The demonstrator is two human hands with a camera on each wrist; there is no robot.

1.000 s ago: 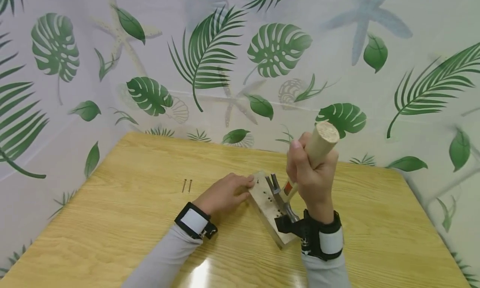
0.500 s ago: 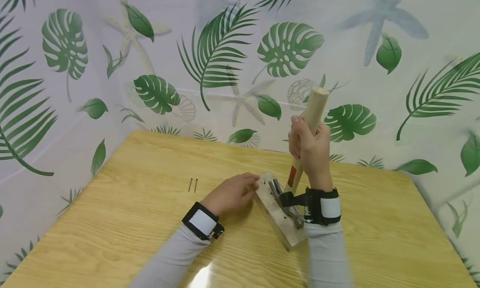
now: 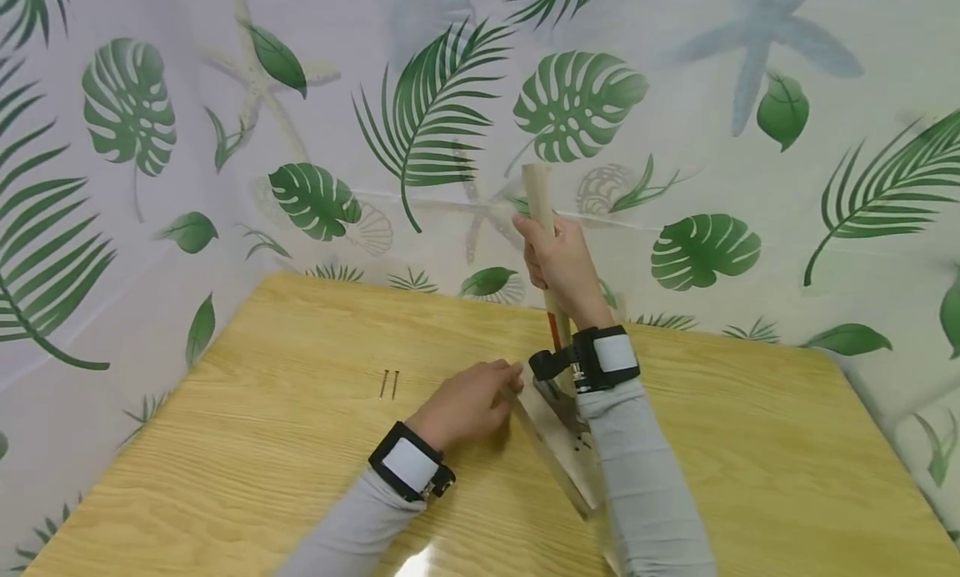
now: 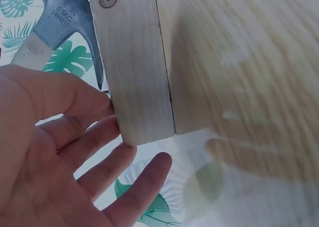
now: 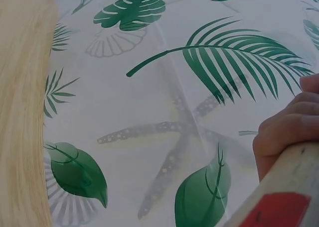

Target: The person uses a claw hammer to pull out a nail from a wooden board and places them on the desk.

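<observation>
A pale wooden block [image 3: 557, 448] lies slantwise on the table, with several small dark spots on its top. My left hand [image 3: 461, 406] holds its far end by the corner; the left wrist view shows thumb and fingertips against the block [image 4: 134, 67]. My right hand [image 3: 564, 264] grips the wooden handle of a claw hammer [image 3: 537, 195], which stands nearly upright. The hammer's steel head is low over the block, partly hidden by the right wrist strap. In the left wrist view the hammer's claw [image 4: 67, 18] shows beside the block. Whether it hooks a nail is hidden.
Two nails [image 3: 389, 384] lie side by side on the wood-grain table [image 3: 262, 444], left of the left hand. A leaf-patterned cloth [image 3: 420, 252] hangs behind the table's far edge.
My right hand has swung leftward and away with the hammer handle, which leaned right before and now stands nearly upright. The hammer head stays at the block. My left hand keeps its place.
</observation>
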